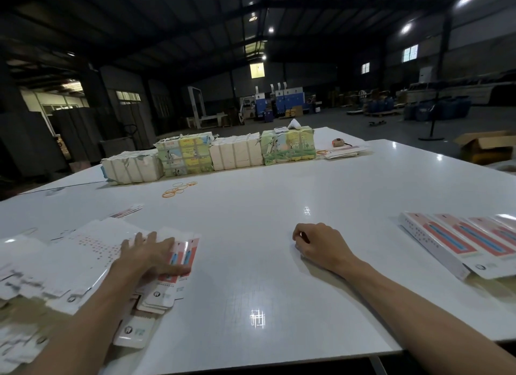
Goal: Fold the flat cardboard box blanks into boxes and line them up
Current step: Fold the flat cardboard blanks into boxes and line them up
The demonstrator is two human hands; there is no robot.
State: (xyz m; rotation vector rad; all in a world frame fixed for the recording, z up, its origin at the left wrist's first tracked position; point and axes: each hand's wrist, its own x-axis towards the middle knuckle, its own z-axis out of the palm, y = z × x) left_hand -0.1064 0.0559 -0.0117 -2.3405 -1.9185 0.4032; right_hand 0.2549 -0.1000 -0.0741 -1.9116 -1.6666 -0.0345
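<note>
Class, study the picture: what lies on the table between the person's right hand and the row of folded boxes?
Nothing: in the head view, only bare white table separates the right hand from the folded boxes.

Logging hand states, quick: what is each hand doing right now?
Left hand: open, flat on the flat blanks.
Right hand: loosely curled, empty, resting on the table.

The left hand [150, 256] is lying palm down, fingers stretched flat, toward the near left corner of the tabletop [251, 277], its bare forearm reaching in from the near edge. The right hand [318, 245] is resting right of the middle, fingers loosely curled, gripping nothing.
</note>
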